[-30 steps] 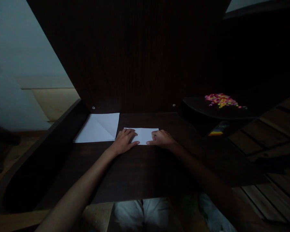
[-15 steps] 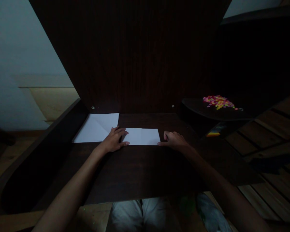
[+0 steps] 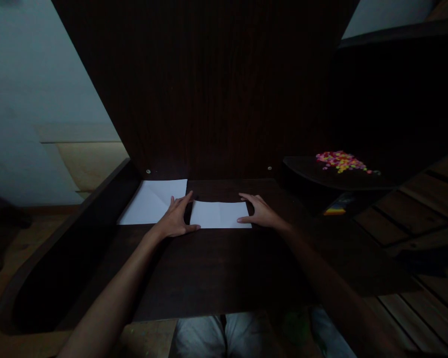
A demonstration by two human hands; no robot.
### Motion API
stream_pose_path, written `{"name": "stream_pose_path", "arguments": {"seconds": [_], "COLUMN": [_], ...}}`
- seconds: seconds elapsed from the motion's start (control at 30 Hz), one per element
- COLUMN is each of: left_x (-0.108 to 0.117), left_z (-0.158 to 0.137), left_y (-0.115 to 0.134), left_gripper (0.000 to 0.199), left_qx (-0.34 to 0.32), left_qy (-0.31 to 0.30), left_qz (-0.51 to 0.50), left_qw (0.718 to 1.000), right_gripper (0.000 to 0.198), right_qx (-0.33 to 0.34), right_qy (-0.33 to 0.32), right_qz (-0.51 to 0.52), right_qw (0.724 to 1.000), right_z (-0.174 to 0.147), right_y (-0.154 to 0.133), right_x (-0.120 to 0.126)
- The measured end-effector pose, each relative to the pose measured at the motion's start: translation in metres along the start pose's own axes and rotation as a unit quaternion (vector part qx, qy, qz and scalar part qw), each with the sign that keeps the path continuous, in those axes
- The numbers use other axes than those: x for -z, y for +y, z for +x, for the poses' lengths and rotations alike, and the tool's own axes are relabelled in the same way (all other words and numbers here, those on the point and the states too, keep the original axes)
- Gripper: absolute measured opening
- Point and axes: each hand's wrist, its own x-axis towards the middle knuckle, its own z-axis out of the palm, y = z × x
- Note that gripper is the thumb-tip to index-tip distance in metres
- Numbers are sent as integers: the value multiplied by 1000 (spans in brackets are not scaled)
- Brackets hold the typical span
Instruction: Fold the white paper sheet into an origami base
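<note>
On the dark desk lies a white folded sheet of paper, a wide rectangle with a faint crease near its middle. My left hand is at its left end, thumb tip by the near corner and fingers spread toward the back. At the other end, my right hand has its thumb on the near right part of the paper and its fingers stretched past the far right corner. Both hands are open, framing the paper without a closed grip. A larger white paper sheet with a diagonal crease lies left of my left hand, partly behind it.
Small colourful pieces are heaped on a corner shelf to the right. A striped, colourful item shows below it. A dark upright panel closes the desk's back, and a raised side board bounds the left.
My left fingers have lifted off the paper and spread backward. My right hand has opened from curled fingers and moved slightly left, its thumb now over the paper. The view has shifted slightly.
</note>
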Motion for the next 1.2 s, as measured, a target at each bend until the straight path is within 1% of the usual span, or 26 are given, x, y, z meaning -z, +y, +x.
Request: {"name": "stream_pose_path", "arguments": {"seconds": [0.13,0.27,0.4,0.5,0.57,0.63,0.7,0.73,0.83,0.9,0.97,1.03,1.07,1.13,1.2], "left_x": [1,-2,-6,-5,-2,3,8,10,13,14,14,15,15,16,18], "left_z": [-2,-2,-2,-2,-1,-1,-1,-1,-1,-1,0,0,0,0,-1], "left_y": [5,7,9,14,18,24,29,32,38,40,41,42,42,42,41], "left_gripper": [112,119,124,120,107,79,53,46,40,36,32,29,26,19,14], "left_qx": [-13,10,25,50,77,95,103,106,112,109,97,76,59,17,-24], "left_qy": [25,36,37,30,30,38,63,83,142,172,200,226,233,233,224], "left_qz": [-59,-140,-227,-301,-323,-333,-354,-369,-415,-429,-438,-443,-440,-417,-386], "left_qw": [998,989,973,952,943,937,928,920,892,880,871,864,865,878,894], "right_gripper": [82,77,85,94,96,91,80,72,53,49,44,32,25,15,13], "right_qx": [-1,8,5,-11,-23,-28,-23,-16,8,17,29,59,82,140,200], "right_qy": [15,48,66,78,83,90,94,94,92,93,100,127,147,189,211], "right_qz": [12,36,78,151,204,247,283,298,324,324,304,258,227,166,111], "right_qw": [1000,998,995,985,975,965,954,950,941,941,947,956,959,958,950], "right_z": [-6,-11,-12,-11,-11,-10,-10,-11,-14,-17,-19,-20,-20,-19,-18], "right_y": [-1,0,0,1,2,3,2,1,-5,-11,-16,-21,-22,-23,-20], "right_x": [-9,-9,-10,-12,-11,-9,-5,-3,4,7,8,9,10,13,17]}}
